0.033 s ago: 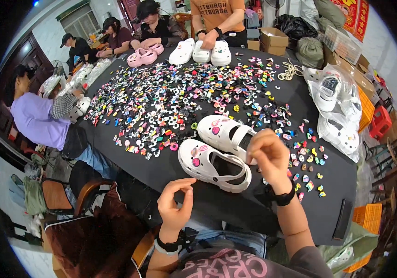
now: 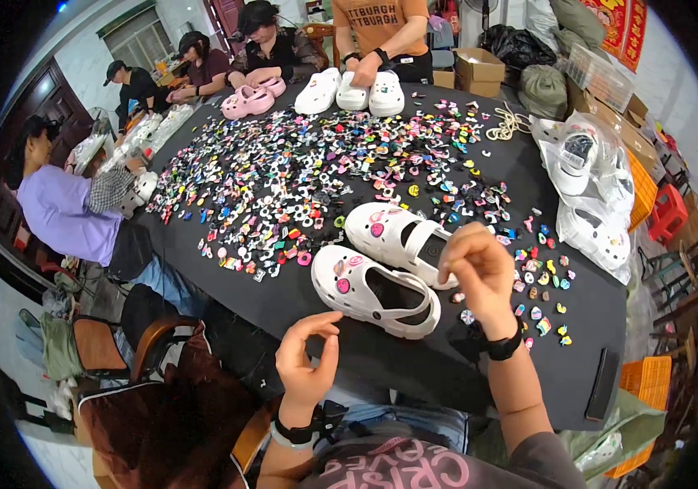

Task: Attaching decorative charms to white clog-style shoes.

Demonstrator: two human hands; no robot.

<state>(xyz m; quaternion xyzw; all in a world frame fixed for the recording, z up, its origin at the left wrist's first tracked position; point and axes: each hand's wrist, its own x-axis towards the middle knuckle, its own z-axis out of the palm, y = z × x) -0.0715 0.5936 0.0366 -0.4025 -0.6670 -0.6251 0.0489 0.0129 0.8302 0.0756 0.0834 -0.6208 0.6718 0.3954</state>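
White clog pair (image 2: pixel 389 265) lies near the table's near edge, long axes slanting left-right; right hand (image 2: pixel 475 273), fingers pinched, contents unclear, touches the far clog; left hand (image 2: pixel 306 363) half-open, empty, apart.

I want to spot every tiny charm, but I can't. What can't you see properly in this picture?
- Head view: whatever the right hand pinches is hidden by its own fingers, if anything.
- The nearer white clog shows two pink charms; their pictures are too small to tell.
- The heel of the farther white clog is covered by the right hand.
- The left hand looks empty; its palm is turned away.
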